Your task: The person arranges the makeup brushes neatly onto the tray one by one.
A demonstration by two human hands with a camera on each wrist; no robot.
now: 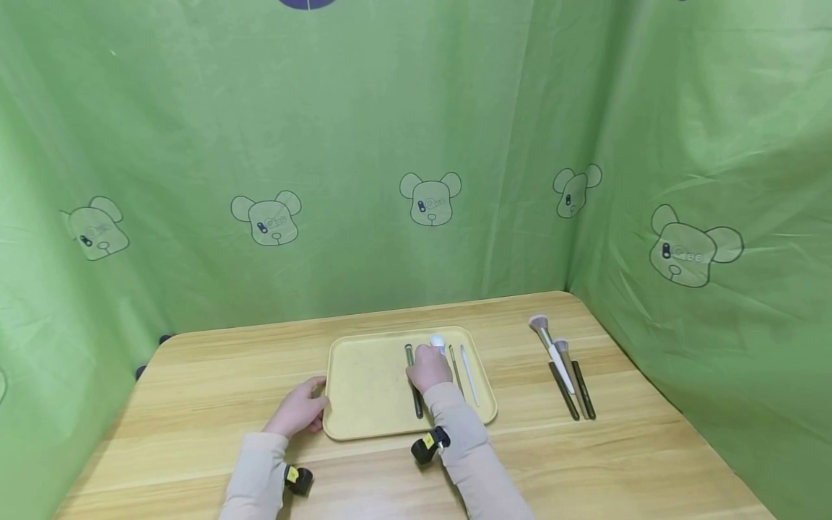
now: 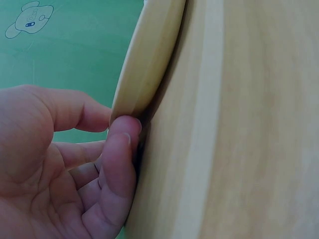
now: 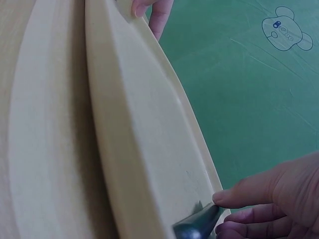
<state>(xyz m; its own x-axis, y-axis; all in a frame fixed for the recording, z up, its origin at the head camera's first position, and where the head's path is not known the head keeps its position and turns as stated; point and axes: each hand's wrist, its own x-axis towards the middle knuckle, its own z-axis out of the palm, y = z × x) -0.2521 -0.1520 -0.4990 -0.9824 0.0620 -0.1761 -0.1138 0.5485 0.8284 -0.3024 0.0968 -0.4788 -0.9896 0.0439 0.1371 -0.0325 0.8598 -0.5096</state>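
Observation:
My left hand (image 1: 300, 409) grips the left rim of a yellow rectangular tray (image 1: 364, 383), with its fingers (image 2: 117, 164) at the rim's outer side. Over the right half of the tray, my right hand (image 1: 430, 368) pinches a makeup brush with a dark handle (image 3: 197, 224). The lower end of this brush (image 1: 417, 404) points toward the near rim, and the hand covers its middle. Just beyond the right hand shows a pale brush head (image 1: 438, 340); its handle is mostly hidden. Right of the hand lie a thin brown brush (image 1: 456, 372) and a slim white stick (image 1: 469, 375).
On the wooden table (image 1: 637, 448), right of the tray, lies a group of brushes: a white-handled one (image 1: 555, 354), a brown one (image 1: 572, 372) and dark-handled ones (image 1: 585, 391). Green curtain (image 1: 364, 130) encloses the table at the back and sides.

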